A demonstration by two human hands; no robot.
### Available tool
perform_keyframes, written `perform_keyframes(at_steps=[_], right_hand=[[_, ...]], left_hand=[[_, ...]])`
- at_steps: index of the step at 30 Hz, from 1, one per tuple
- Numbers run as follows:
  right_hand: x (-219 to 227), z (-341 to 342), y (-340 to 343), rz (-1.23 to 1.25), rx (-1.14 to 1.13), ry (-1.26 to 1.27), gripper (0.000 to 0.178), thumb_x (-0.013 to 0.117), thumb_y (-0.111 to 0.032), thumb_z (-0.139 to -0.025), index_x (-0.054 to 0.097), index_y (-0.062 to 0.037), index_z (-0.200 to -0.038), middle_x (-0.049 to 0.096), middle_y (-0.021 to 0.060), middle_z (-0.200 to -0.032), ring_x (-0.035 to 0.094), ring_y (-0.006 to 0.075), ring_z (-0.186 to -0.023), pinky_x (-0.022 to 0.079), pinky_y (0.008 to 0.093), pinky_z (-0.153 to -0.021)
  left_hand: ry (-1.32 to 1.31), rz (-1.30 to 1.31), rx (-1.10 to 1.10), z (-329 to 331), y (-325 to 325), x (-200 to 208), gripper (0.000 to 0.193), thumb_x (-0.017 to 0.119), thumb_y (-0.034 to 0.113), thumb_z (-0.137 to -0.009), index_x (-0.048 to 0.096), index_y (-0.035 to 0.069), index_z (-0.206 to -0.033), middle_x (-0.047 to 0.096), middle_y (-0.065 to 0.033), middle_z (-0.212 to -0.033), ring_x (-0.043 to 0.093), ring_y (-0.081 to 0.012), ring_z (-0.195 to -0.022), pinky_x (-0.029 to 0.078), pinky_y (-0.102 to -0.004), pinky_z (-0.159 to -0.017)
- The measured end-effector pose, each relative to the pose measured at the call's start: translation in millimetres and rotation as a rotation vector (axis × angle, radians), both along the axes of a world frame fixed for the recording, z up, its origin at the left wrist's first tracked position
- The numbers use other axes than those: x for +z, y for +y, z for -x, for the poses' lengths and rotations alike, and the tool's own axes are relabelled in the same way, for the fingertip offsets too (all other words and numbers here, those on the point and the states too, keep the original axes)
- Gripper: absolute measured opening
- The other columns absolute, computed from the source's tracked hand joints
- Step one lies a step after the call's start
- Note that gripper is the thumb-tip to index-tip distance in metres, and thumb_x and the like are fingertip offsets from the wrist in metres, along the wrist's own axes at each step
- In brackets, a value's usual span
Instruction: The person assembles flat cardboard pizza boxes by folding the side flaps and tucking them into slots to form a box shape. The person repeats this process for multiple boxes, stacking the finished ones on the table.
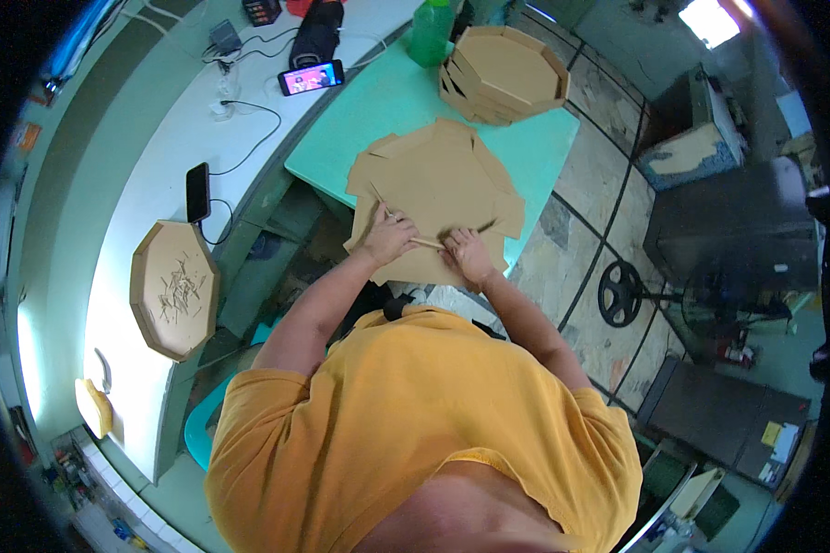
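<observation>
A flat brown cardboard box blank (433,180) with many-sided edges, flaps and slits lies on the green table. My left hand (390,236) is at its near left part, fingers curled on the cardboard beside a narrow slit or raised strip. My right hand (470,255) grips the near edge to the right, fingers bent over it, next to a dark slit. Between both hands a narrow strip of the near edge stands folded up. The fingertips of my right hand are partly hidden.
Stacked octagonal cardboard trays (507,74) stand on the green table (341,138) beside a green bottle (431,32). On the white counter at left lie a lit phone (311,78), a dark phone (197,192) and an octagonal tray (148,318) holding small cardboard scraps (184,288).
</observation>
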State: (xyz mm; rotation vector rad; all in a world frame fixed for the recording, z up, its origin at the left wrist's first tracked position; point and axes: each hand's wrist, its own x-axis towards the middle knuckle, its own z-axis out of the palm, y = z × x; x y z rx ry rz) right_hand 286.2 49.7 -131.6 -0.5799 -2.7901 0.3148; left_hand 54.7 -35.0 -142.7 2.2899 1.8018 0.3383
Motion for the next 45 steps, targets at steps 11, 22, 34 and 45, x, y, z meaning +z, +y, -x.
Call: perform_keyframes(at_steps=[11,22,34,45], right_hand=[[19,36,-11,-0.065,-0.018,-0.014,0.024,0.071,-0.017,-0.066,0.064,-0.0092,-0.087,0.061,0.0068,-0.088,0.057,0.0247,-0.092,0.040,0.0391,-0.080],[99,58,-26,-0.143,-0.176,0.302,0.054,0.071,-0.035,-0.080,0.059,-0.0107,-0.126,0.062,0.0141,-0.119,0.054,0.0271,-0.116,0.030,0.0478,-0.105],[97,14,3,1.284,-0.516,0.848,0.033,0.059,-0.020,-0.094,0.057,0.0028,-0.118,0.066,0.0113,-0.107,0.063,0.0199,-0.096,0.051,0.0338,-0.082],[52,14,0,1.320,-0.750,0.953,0.024,0.057,-0.015,-0.092,0.060,0.0058,-0.105,0.065,0.0115,-0.096,0.061,0.0216,-0.083,0.049,0.0375,-0.075]], left_hand=[[-0.383,-0.194,0.569,-1,-46,49,0.029,0.071,0.035,-0.082,0.065,0.010,-0.094,0.061,-0.0088,-0.100,0.057,-0.0238,-0.104,0.041,-0.0526,-0.093],[-1.923,0.204,1.048,23,-75,-14,0.035,0.053,0.010,-0.095,0.045,-0.002,-0.127,0.058,-0.0196,-0.120,0.063,-0.0334,-0.105,0.057,-0.0458,-0.084],[-1.295,0.139,0.866,46,-46,6,0.035,0.060,0.007,-0.084,0.057,-0.002,-0.118,0.067,-0.0097,-0.101,0.067,-0.0250,-0.089,0.054,-0.0378,-0.075],[-1.108,0.015,0.965,46,-33,9,0.039,0.060,0.022,-0.082,0.061,-0.002,-0.113,0.068,-0.0176,-0.101,0.067,-0.0271,-0.092,0.051,-0.0367,-0.079]])
